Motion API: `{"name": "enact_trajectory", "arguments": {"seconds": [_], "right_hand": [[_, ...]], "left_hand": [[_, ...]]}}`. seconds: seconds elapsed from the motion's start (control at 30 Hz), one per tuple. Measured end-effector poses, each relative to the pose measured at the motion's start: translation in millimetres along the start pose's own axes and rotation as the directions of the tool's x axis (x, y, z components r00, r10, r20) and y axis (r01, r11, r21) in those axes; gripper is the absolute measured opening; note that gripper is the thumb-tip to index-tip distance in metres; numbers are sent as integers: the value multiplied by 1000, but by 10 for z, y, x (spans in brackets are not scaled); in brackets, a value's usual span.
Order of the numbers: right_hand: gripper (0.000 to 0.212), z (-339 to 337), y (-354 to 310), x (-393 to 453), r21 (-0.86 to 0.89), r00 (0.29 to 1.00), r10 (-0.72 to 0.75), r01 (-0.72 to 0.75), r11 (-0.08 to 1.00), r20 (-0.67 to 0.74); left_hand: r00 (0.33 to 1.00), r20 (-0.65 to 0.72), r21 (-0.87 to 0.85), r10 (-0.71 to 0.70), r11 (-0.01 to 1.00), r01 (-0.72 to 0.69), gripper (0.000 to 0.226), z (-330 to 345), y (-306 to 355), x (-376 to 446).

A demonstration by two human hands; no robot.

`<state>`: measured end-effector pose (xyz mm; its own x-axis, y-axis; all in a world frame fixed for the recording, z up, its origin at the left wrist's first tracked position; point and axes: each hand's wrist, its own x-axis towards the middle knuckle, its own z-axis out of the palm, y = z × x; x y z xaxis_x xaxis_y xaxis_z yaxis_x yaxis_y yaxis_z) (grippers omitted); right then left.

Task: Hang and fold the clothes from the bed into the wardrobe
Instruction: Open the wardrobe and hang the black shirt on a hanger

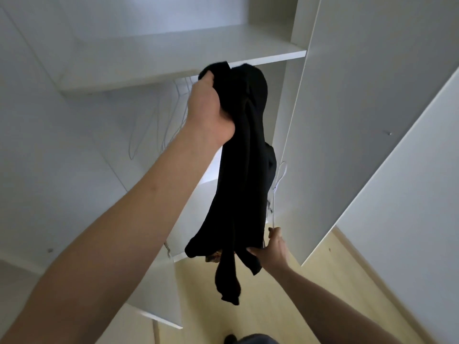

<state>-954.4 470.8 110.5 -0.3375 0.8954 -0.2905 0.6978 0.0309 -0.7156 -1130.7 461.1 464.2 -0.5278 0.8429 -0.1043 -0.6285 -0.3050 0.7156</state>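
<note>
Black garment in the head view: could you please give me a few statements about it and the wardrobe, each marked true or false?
1. The left hand grips the top of the black garment. True.
2. The right hand hangs free of the garment. False: it holds the lower edge.
3. White hangers hang under the wardrobe shelf. True.
4. The garment lies folded on the shelf. False: it hangs in the air from the left hand.

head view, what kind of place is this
Probably a bedroom, at an open wardrobe: white shelf, wire hangers beneath it, and a black garment held up by the left hand.
</note>
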Motion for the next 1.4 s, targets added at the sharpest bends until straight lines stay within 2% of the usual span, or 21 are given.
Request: {"name": "enact_trajectory", "arguments": {"seconds": [0.07, 0.17, 0.27, 0.33, 0.4, 0.47, 0.53, 0.6, 0.63, 0.67, 0.7, 0.77, 0.8, 0.83, 0.93, 1.0, 1.07, 1.1, 1.2, 1.3, 1.4], "right_hand": [[56, -155, 86, 95, 4, 999, 33, -33, 999, -28], [18, -419, 89, 174, 98, 994, 95, -90, 991, -47], [28, -734, 60, 141, 228, 996, 37, -19, 973, -77], [36, -988, 21, 58, 283, 995, -65, 85, 955, -79], [40, -1259, -64, -33, 326, 986, -154, 165, 931, -59], [43, -1512, -172, -116, 367, 977, -208, 210, 906, -45], [46, -1726, -238, -189, 420, 976, -218, 208, 883, -24], [45, -1873, -244, -282, 450, 982, -190, 159, 879, 23], [45, -1929, -231, -342, 441, 983, -177, 138, 887, 49], [45, -1972, -207, -400, 412, 984, -164, 124, 903, 64], [45, -2001, -175, -453, 377, 986, -150, 110, 920, 78], [45, -2031, -77, -576, 343, 989, -100, 56, 938, 110], [44, -2037, -8, -638, 364, 989, -66, 13, 931, 133], [42, -2043, 61, -705, 414, 985, -36, -37, 910, 167], [37, -2099, 244, -877, 526, 975, -2, -118, 842, 222], [35, -2209, 334, -945, 539, 977, 9, -125, 833, 213], [31, -2387, 436, -989, 544, 976, 20, -139, 827, 217], [29, -2491, 501, -995, 548, 974, 22, -146, 824, 225], [24, -2776, 722, -1005, 494, 959, 0, -146, 857, 282], [33, -2934, 820, -1120, 287, 934, -44, -64, 956, 355], [51, -2993, 774, -1354, 31, 961, -138, 134, 990, 238]], "left_hand": [[998, 45, -22, 39, 999, -38, 29, 82, 114, -69], [989, 64, -37, 130, 991, -128, 34, 106, 204, -64], [983, -18, 32, 184, 983, -183, 35, -84, 215, 52], [972, -137, 194, 193, 967, -165, 29, -353, 120, 132], [972, -187, 420, 140, 906, -50, 25, -646, -108, 118], [978, -207, 656, 33, 746, 113, 32, -879, -432, 6], [978, -209, 887, 14, 423, 184, 49, -1069, -840, -185], [995, -98, 992, 29, 78, 96, 62, -1170, -1280, -576], [1000, -4, 1000, -8, -10, 4, 60, -1184, -1512, -844], [991, 84, 995, -108, -39, -89, 56, -1204, -1748, -1117], [957, 134, 987, -257, -47, -151, 55, -1213, -1974, -1382], [834, 102, 983, -543, -75, -169, 76, -1176, -2368, -1852], [796, 92, 984, -598, -69, -166, 88, -1150, -2550, -2018], [802, 105, 986, -587, -42, -160, 93, -1118, -2719, -2145], [917, 65, 991, -393, 137, -12, 81, -922, -3108, -2413], [975, 13, 972, -224, 233, 40, 56, -805, -3264, -2514], [996, 31, 971, -78, 238, -11, 23, -754, -3285, -2545], [999, 36, 972, -38, 235, -26, 21, -741, -3227, -2529], [998, 49, 971, -25, 235, -42, 28, -660, -2907, -2386], [992, 93, 965, -81, 253, -70, 27, -362, -2588, -2253], [989, 105, 966, -102, 248, -77, 27, -20, -2364, -2132]]}}
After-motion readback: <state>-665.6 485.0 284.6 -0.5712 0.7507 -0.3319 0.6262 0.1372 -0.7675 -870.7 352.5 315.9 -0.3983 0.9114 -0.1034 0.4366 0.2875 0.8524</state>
